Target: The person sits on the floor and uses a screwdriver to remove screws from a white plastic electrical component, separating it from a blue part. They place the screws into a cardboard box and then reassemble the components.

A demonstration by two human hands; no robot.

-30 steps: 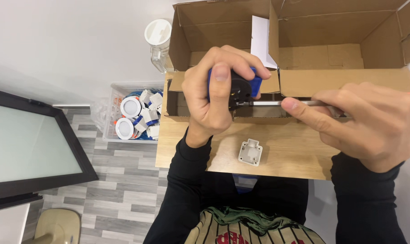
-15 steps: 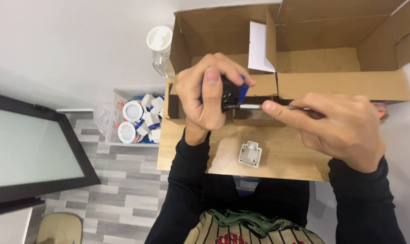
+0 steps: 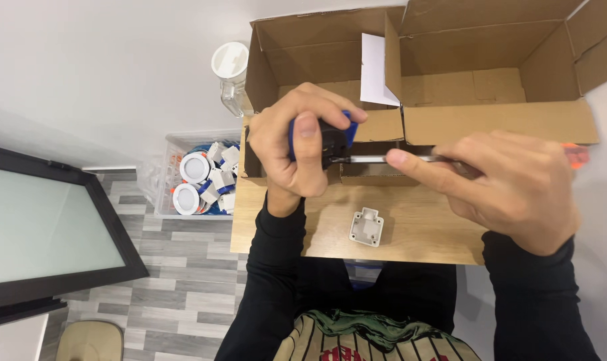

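Head view, and we go left to right: a clear bin (image 3: 183, 144) of round white lamps sits on the floor beyond the desk's left edge. Our left hand (image 3: 297, 154) is wrapped tight round a small black-and-blue part (image 3: 333, 134), held above the desk's (image 3: 424, 230) far edge. Our right hand (image 3: 511, 187) has its fingers closed on a screwdriver (image 3: 370, 159), steel shaft laid level, tip at the part. We judge the screw work midway. One white plastic bracket (image 3: 366, 227) lies loose near the front edge, apparently still unfitted. Behind stands an open brown cardboard box (image 3: 491, 120).
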